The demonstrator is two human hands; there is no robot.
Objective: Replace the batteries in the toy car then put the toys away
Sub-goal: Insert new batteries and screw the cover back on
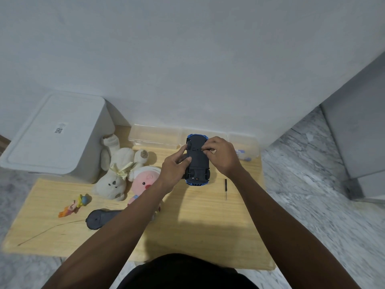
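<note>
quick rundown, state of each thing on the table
toy car: upside down, held in both hands
left hand: gripping the car's side
right hand: fingertips on the underside
screwdriver: lying flat, untouched
storage box: lid on
teddy bear: lying down

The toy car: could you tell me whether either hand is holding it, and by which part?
The left hand grips the upturned toy car by its left side; the right hand pinches at its underside.

Left forearm hides part of the remote control.

Wooden table stands on marble floor.
</note>
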